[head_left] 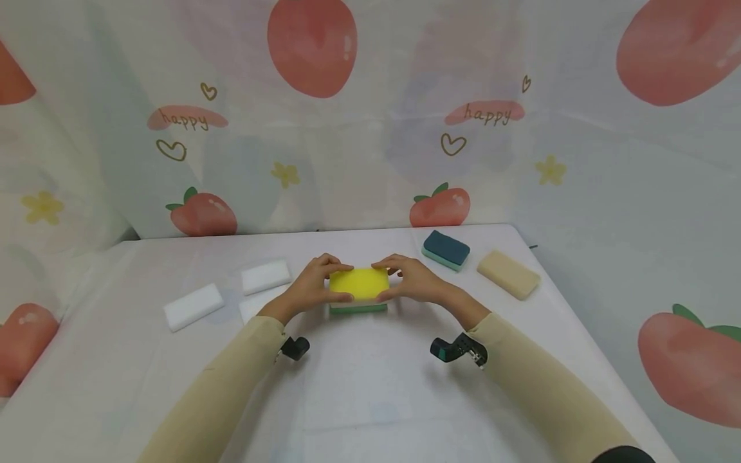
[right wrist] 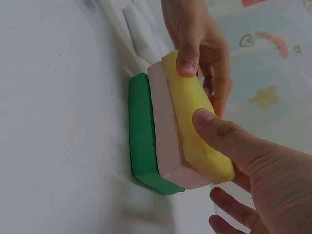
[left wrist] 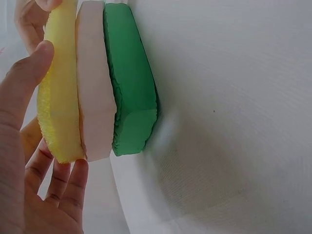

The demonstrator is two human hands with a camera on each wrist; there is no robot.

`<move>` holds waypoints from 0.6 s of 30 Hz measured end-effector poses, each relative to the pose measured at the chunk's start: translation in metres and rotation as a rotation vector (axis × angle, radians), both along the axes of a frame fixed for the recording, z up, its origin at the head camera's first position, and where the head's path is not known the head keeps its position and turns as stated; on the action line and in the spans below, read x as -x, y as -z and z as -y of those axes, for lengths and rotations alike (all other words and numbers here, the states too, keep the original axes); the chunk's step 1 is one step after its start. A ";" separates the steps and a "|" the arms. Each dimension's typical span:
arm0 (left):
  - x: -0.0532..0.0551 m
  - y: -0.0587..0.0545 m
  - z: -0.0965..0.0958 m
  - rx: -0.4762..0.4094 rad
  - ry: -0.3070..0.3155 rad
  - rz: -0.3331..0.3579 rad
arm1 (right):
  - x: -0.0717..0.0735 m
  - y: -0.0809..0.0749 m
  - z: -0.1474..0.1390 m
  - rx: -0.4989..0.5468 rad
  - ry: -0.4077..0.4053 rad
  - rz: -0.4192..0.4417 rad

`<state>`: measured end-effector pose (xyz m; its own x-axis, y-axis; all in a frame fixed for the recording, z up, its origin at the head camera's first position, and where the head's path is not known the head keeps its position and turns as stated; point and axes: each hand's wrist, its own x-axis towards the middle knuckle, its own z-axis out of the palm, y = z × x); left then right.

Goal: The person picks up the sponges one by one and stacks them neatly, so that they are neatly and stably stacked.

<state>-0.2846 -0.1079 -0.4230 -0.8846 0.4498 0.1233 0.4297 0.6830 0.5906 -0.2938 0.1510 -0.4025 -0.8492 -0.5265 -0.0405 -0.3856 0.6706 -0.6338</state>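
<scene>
On the left lie two white blocks and a third white block partly hidden behind the left hand, whose thumb and fingers pinch one end of a yellow sponge over a pink block and a green block, though whether it rests fully is hard to tell. The sponge looks light, soft and squeezable, best held gently by its short ends; the right hand pinches the other. Farther right, a dark blue sponge and a beige sponge lie apart, seemingly out of the way
</scene>
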 end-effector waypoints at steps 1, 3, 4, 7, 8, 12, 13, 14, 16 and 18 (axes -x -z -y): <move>0.000 0.000 0.000 0.000 0.001 -0.001 | 0.000 -0.001 -0.001 0.003 0.004 0.002; 0.001 0.001 0.000 0.001 0.001 0.001 | -0.001 -0.001 -0.003 0.006 0.008 0.003; 0.001 0.001 0.000 0.001 0.001 0.002 | -0.002 -0.001 -0.004 0.006 0.009 0.002; 0.001 0.003 0.000 -0.004 0.001 0.004 | -0.003 -0.002 -0.008 0.011 0.014 -0.004; 0.002 0.003 0.000 -0.006 0.001 0.005 | -0.003 -0.002 -0.009 0.011 0.017 -0.007; 0.001 0.002 0.000 -0.008 0.000 0.007 | -0.003 -0.002 -0.015 0.014 0.029 -0.008; 0.000 0.001 0.000 -0.008 0.000 0.008 | -0.003 -0.002 -0.016 0.011 0.030 -0.010; 0.000 0.001 0.000 -0.008 0.000 0.008 | -0.003 -0.002 -0.018 0.010 0.031 -0.011; -0.001 0.000 -0.001 -0.010 0.001 0.009 | -0.003 -0.002 -0.021 0.005 0.036 -0.013; -0.002 -0.001 -0.001 -0.013 0.004 0.009 | -0.003 -0.003 -0.024 -0.002 0.042 -0.018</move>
